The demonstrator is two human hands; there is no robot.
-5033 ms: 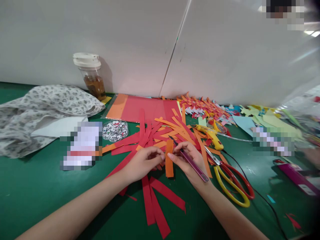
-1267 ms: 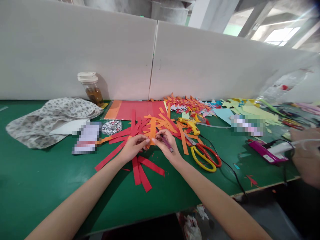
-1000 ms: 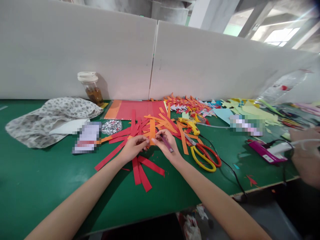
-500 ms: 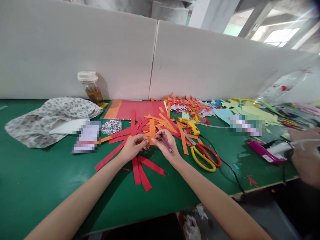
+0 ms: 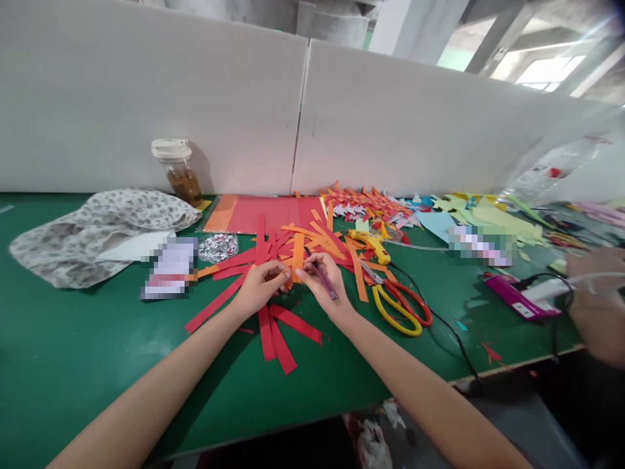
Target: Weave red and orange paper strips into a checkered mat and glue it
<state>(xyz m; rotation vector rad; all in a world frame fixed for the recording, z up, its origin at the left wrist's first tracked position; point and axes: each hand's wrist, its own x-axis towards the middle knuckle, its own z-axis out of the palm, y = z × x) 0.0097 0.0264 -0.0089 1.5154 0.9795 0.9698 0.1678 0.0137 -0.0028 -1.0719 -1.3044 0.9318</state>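
Both hands meet over a spread of red and orange paper strips. My left hand (image 5: 263, 286) is closed, fingertips pinching the lower end of an orange strip (image 5: 298, 251). From the right, my right hand (image 5: 325, 286) grips the same strip between thumb and finger, with a dark purple pen (image 5: 326, 281) lying across its fingers. Red strips (image 5: 279, 339) fan out below the hands. Yellow-and-red-handled scissors (image 5: 398, 309) lie right of my right hand, their blades partly on the strips. A yellow glue gun (image 5: 375, 246) rests just behind them.
A lidded jar (image 5: 178, 172), patterned cloth (image 5: 97, 234) and a bag of googly eyes (image 5: 218, 247) stand or lie left. Folded red-orange pieces (image 5: 368, 202) are at the back. A black cord crosses right, near a purple power strip (image 5: 522, 299) and another person's hand.
The orange strip between my hands has tilted slightly, its upper end shifting a little to the right. Both hands stay in nearly the same place.
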